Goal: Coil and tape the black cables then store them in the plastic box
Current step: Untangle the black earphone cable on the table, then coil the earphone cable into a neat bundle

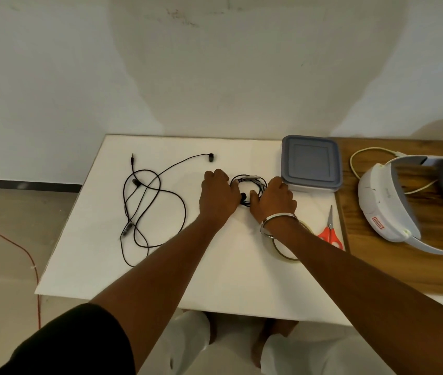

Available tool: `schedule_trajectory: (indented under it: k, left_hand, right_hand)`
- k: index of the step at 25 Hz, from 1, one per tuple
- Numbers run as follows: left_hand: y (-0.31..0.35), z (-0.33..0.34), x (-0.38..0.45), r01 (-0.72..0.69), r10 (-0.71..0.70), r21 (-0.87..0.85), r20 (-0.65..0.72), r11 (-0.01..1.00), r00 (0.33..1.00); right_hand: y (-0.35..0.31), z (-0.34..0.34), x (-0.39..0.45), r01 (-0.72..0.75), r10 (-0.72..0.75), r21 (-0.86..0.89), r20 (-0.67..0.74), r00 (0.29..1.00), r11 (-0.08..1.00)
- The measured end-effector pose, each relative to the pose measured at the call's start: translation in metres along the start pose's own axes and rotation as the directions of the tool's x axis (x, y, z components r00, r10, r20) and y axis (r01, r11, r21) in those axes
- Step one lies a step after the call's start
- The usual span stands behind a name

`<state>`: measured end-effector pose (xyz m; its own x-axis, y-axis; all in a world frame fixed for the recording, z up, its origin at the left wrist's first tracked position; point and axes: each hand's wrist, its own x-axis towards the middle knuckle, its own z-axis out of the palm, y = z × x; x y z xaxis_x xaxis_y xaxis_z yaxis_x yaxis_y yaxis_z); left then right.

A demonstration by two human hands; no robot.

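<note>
The fingers (232, 182) of the left hand (219, 197) curl down onto the left rim of a small coiled black cable (251, 182), and the right hand (274, 200) presses on its right rim, thumb tucked at the near side. Whether either hand truly pinches the wire or only rests on it is hard to tell from above. The coil lies between the two hands, towards the far right of the white worktop (160, 266), just beside the plastic box (310, 163).

There are two black cables: this round coil, and a second, loose earphone cable (148, 207) sprawled in open loops near the worktop's left edge, well apart. The one box is squarish with rounded corners, clear-walled, under a grey lid. One ring of clear tape (285, 254) lies under the right forearm, and one pair of red-handled scissors (329, 228) lies by the right edge.
</note>
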<state>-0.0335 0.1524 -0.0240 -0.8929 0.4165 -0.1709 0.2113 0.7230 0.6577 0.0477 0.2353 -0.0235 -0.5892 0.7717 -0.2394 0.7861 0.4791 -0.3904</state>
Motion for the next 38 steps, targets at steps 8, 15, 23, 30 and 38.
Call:
schedule_trajectory:
  k: [8,15,23,30,38]
  left_hand:
    - [-0.001,-0.001,0.004,-0.104,0.104,0.008,0.043,0.995,0.994]
    - [-0.031,-0.027,-0.005,-0.23,0.237,0.091,-0.082,0.969,0.968]
    - [-0.092,-0.1,-0.006,-0.196,0.253,0.3,-0.165,0.933,0.953]
    - [-0.157,-0.144,-0.015,0.002,0.044,0.266,-0.166,0.964,0.985]
    - [-0.174,-0.139,-0.018,-0.04,0.063,0.165,-0.135,0.986,0.989]
  right_hand:
    - [-0.005,-0.003,-0.001,0.046,-0.045,-0.039,0.04,0.998,0.998]
    - [-0.007,-0.027,-0.008,0.227,-0.223,-0.223,0.043,0.974,0.948]
    - [-0.066,-0.024,-0.028,0.52,-0.571,-0.383,-0.024,0.82,0.763]
    - [-0.117,0.032,-0.05,0.615,-0.595,-0.231,0.154,0.789,0.754]
    - [-0.138,0.074,-0.041,0.531,-0.513,-0.21,0.137,0.847,0.821]
